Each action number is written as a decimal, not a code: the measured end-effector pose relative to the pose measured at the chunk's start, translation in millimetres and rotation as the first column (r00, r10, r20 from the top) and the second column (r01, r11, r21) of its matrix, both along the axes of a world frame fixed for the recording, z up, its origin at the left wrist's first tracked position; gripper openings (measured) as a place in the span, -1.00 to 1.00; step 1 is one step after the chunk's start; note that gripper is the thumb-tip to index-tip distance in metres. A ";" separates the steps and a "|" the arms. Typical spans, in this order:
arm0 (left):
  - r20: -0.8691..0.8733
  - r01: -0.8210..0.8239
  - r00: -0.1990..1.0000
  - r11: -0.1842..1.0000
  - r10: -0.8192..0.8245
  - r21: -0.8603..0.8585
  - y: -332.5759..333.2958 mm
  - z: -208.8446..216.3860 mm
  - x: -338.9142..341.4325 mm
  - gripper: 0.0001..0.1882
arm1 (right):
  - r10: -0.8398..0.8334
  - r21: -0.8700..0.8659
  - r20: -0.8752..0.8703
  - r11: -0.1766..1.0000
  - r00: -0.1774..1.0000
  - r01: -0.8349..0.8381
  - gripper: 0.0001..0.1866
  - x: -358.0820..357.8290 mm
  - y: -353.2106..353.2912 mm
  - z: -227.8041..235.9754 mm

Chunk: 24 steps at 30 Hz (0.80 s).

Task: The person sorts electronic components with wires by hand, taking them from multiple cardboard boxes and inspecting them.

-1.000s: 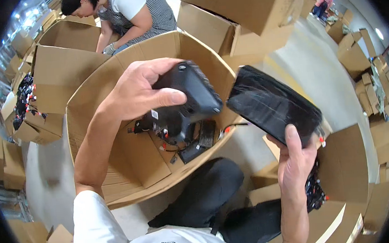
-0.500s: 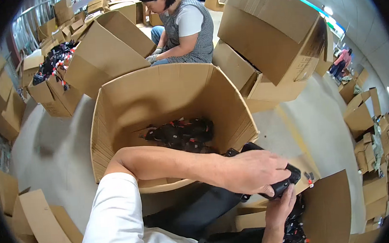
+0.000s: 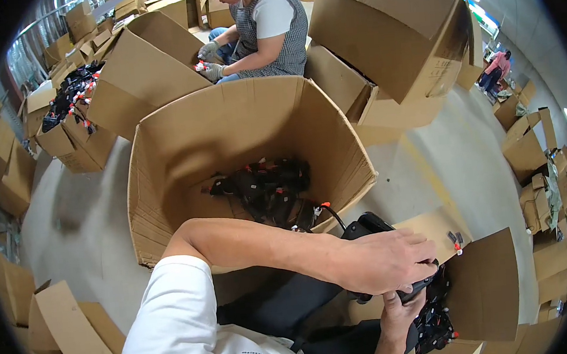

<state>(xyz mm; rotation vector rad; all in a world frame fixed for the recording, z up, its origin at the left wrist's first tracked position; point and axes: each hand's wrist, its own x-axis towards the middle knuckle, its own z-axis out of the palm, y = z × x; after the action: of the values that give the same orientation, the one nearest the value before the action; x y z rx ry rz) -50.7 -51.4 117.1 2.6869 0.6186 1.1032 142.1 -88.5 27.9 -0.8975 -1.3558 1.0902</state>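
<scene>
Grey floor [image 3: 110, 189] extends across the work area, showing between cartons on both sides. At far left, a small carton [image 3: 81, 150] is filled above its rim with black parts [image 3: 71, 96] and red and white connectors. To its right, a tilted carton [image 3: 142, 81] stands with its mouth turned toward a seated co-worker [image 3: 274, 36]. Near the centre, a large open-topped carton [image 3: 217, 119] holds a pile of dark devices [image 3: 264, 185] on its bottom; its walls rise well above the pile, and the front rim runs partly behind the person's left forearm. Just beyond its right front corner, above the person's lap, is the black device [image 3: 369, 223]: rounded housing, raised upper section, and a short stubby projection at the lower left. A black cable [image 3: 336, 217] arcs beside it to a red and white connector near the carton rim. The left hand [image 3: 388, 262] lies palm down over the housing, fingers curled around its right end. The right hand [image 3: 403, 308] pinches that end from below, thumb raised against it. Right of the hands, a parts carton [image 3: 485, 291] has its side panel upright. Floor with a yellow line [image 3: 431, 173] separates the large carton from stacked cartons [image 3: 541, 188] at far right.
</scene>
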 end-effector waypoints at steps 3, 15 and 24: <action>0.132 -0.122 0.987 0.970 0.096 0.210 3.7 8.1 -7.0 -0.52 | -0.024 -0.053 -0.103 0.998 0.994 0.019 -0.19 -6.4 -6.8 3.8; 0.549 0.141 0.818 0.865 0.172 -0.481 -19.6 -8.4 -13.2 -0.32 | -0.165 -0.186 -0.305 0.976 0.938 0.111 -0.18 3.6 -26.4 15.8; 0.661 0.256 0.689 0.753 0.298 -0.606 -23.4 -18.6 25.9 -0.59 | -0.410 -0.138 -0.332 0.912 0.850 0.387 -0.26 2.6 -35.0 25.3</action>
<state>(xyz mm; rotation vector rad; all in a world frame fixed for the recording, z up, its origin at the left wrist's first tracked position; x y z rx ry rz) -24.8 -74.8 98.4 1.4400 0.6959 1.4669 144.7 -123.4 53.2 -0.9274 -0.7906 0.9179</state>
